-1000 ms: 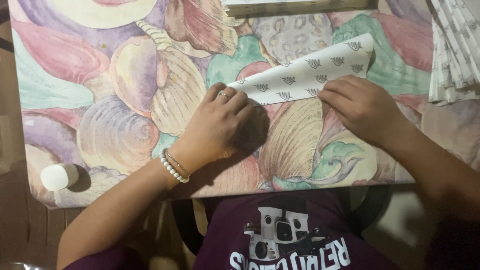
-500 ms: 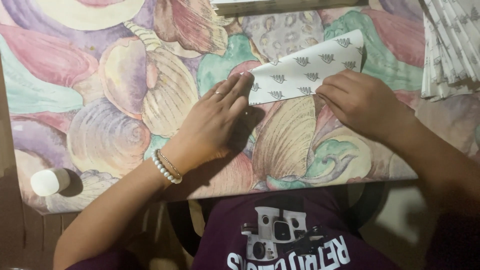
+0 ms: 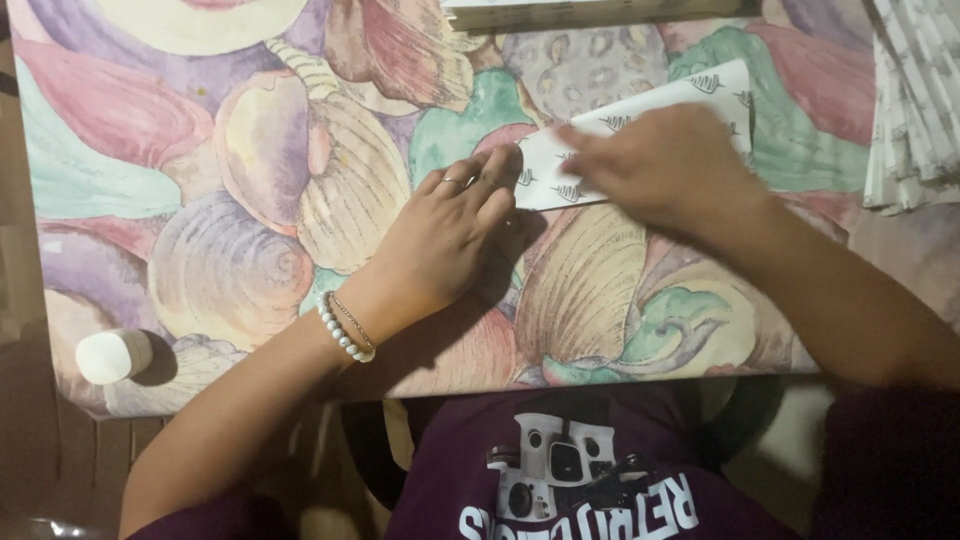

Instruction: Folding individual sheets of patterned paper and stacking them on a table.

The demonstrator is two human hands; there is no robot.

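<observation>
A folded white paper (image 3: 716, 88) printed with small dark motifs lies slanted on the shell-patterned tablecloth (image 3: 200, 150). My left hand (image 3: 450, 235) rests flat on the cloth, fingers together, their tips pressing the paper's left end. It wears a ring, and a bead bracelet (image 3: 345, 330) circles the wrist. My right hand (image 3: 665, 165), blurred by motion, lies palm down across the middle of the paper and covers most of it.
A stack of similar white patterned papers (image 3: 915, 110) sits at the right edge. A small white cylinder (image 3: 112, 355) stands near the table's front left corner. A flat dark-edged object (image 3: 600, 12) lies along the far edge. The table's front edge is close to my body.
My right hand has slid leftward along the paper from its right end to its middle. My left hand's fingers have flattened and now touch only the paper's left tip.
</observation>
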